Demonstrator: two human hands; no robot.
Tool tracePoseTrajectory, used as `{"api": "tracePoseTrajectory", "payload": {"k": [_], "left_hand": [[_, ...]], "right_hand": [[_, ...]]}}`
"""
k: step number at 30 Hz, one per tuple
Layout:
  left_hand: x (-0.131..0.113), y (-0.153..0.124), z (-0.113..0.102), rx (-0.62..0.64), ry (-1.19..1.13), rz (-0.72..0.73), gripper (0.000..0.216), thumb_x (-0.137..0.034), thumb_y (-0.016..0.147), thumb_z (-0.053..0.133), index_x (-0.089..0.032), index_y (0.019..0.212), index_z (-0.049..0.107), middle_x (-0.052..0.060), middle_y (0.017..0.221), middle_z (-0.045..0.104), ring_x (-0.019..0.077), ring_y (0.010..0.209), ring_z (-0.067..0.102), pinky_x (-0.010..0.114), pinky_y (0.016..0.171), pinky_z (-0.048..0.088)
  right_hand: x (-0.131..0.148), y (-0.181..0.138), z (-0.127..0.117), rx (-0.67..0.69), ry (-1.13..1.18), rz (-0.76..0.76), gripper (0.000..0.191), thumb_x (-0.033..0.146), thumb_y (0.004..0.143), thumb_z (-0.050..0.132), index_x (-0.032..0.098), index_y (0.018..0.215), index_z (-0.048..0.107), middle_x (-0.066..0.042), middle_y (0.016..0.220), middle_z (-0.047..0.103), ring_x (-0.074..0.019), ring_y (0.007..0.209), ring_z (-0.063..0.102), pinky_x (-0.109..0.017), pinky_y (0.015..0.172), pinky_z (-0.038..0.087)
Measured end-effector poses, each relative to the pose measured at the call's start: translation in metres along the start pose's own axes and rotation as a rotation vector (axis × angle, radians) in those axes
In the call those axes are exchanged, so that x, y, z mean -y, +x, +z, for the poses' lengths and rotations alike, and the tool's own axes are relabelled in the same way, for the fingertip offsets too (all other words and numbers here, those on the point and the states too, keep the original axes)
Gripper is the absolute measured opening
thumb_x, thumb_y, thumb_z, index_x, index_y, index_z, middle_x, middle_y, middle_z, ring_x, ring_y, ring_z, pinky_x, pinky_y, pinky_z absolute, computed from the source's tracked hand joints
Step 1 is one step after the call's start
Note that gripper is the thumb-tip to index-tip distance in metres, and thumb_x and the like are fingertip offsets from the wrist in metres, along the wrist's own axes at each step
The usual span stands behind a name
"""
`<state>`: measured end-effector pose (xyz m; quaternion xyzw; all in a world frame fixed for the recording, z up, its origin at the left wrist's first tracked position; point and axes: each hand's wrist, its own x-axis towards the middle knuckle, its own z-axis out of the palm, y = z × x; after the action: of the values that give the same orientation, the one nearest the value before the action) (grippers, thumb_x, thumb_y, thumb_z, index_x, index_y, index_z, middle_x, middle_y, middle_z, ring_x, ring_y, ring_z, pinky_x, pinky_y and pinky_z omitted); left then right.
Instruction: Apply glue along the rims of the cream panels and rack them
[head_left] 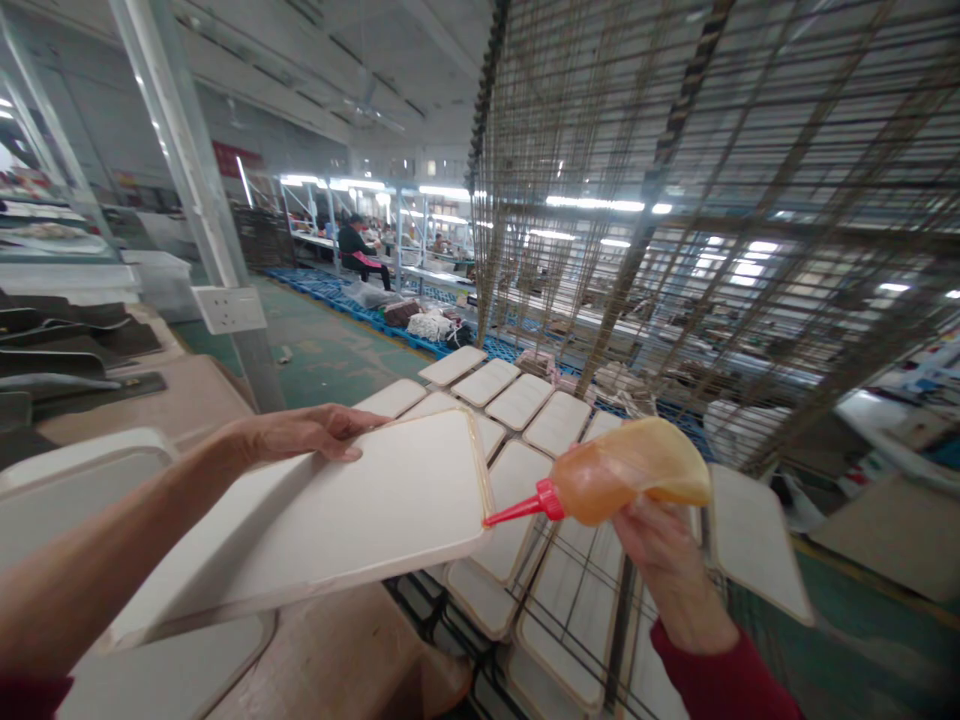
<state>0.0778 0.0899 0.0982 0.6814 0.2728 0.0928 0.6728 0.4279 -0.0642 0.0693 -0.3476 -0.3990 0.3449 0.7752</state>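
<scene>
Nearest to us lay the white panel (315,520), held tilted above the table (345,660), its long far edge pinched by our left hand (315,432), fingers curled over the top and thumb on the face. Our right hand (660,560) was closed around an amber squeeze bottle (630,475), laid almost sideways, its red nozzle (517,512) touching the panel's right rim. Under and beyond the bottle, more white panels (525,400) lay in rows on a wire rack (585,610), with tall stacked wire shelves (712,200) rising behind. At far left we saw a grey tray (67,470), and well apart, across the green floor (330,350), a seated person (356,250) at a lit bench.
</scene>
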Motion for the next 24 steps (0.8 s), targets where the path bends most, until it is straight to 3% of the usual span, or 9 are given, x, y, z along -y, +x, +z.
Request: {"api": "tracePoseTrajectory", "payload": {"k": [8, 17, 24], "left_hand": [[0.018, 0.003, -0.009, -0.012, -0.021, 0.068, 0.072, -0.038, 0.073, 0.075, -0.020, 0.139, 0.053, 0.009, 0.121, 0.069, 0.0339, 0.107, 0.063, 0.034, 0.088, 0.051], [0.036, 0.006, -0.002, -0.056, -0.119, 0.177, 0.075, -0.035, 0.079, 0.071, -0.025, 0.147, 0.042, 0.010, 0.124, 0.068, 0.0321, 0.103, 0.066, 0.034, 0.085, 0.054], [0.053, 0.011, 0.005, -0.108, -0.182, 0.220, 0.071, -0.034, 0.080, 0.071, -0.024, 0.145, 0.046, 0.010, 0.124, 0.068, 0.0318, 0.104, 0.066, 0.034, 0.085, 0.054]], "right_hand": [[-0.018, 0.002, -0.013, -0.052, -0.055, -0.128, 0.057, 0.039, 0.053, 0.089, 0.028, 0.104, 0.070, -0.005, 0.092, 0.076, -0.0270, 0.098, 0.069, -0.040, 0.083, 0.056], [-0.035, -0.002, -0.007, -0.133, 0.015, -0.347, 0.042, 0.024, 0.063, 0.086, 0.026, 0.101, 0.070, 0.000, 0.088, 0.075, -0.0153, 0.079, 0.070, -0.027, 0.077, 0.056], [-0.039, -0.002, -0.002, -0.172, 0.011, -0.381, 0.043, 0.025, 0.064, 0.086, 0.026, 0.104, 0.071, -0.001, 0.091, 0.076, -0.0166, 0.080, 0.070, -0.030, 0.079, 0.056]]}}
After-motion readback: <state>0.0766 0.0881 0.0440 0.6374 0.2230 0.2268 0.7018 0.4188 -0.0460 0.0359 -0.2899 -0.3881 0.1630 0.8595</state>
